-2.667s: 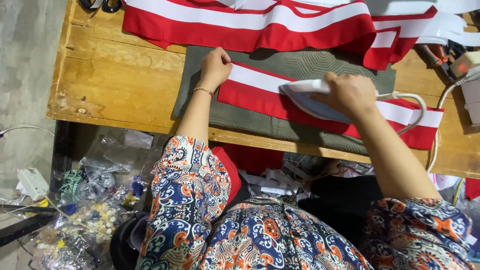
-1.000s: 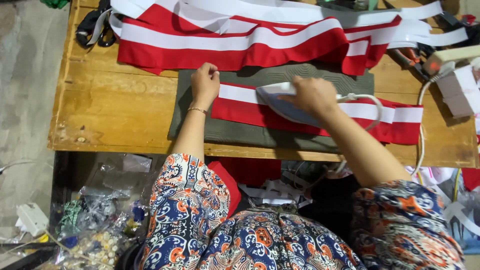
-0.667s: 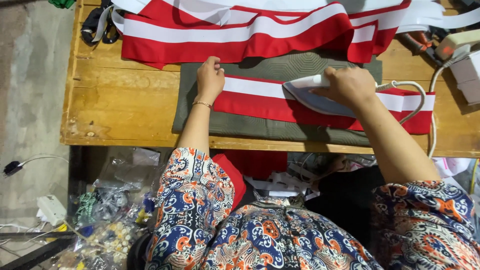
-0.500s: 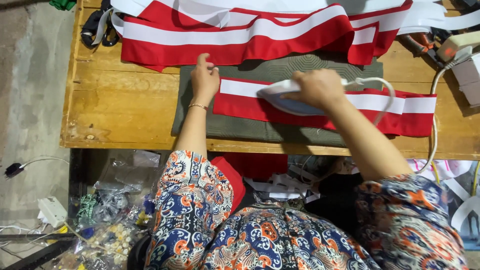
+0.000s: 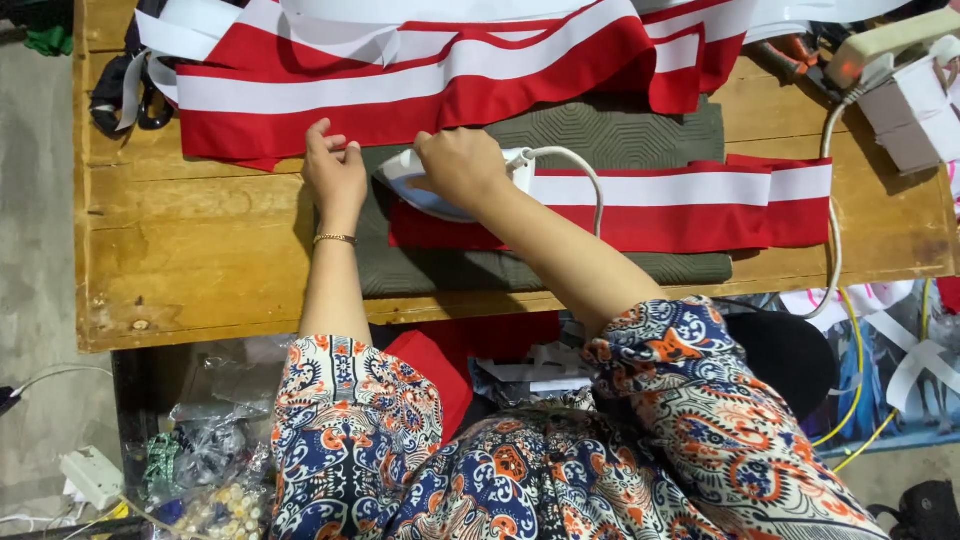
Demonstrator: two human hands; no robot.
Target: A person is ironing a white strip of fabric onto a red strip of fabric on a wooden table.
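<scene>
The right hand (image 5: pixel 462 165) grips an iron (image 5: pixel 440 190) at the left end of a red-and-white fabric strip (image 5: pixel 660 200) running rightward across the desk (image 5: pixel 200 250), while the left hand (image 5: pixel 335 170) rests flat, open, just left of the iron.

Strip (image 5: pixel 660 205) under iron: red with white band along middle. Pile of cloth (image 5: pixel 420 75) behind: same red and white stripes. Iron (image 5: pixel 430 185): white and pale blue, white cord (image 5: pixel 585 175). Mat (image 5: pixel 600 135): olive green, hexagon quilting. Table (image 5: pixel 190 260): yellow-brown wood. Sleeves (image 5: pixel 350 430): navy, orange, cream paisley. Bracelet (image 5: pixel 335 239): gold.
</scene>
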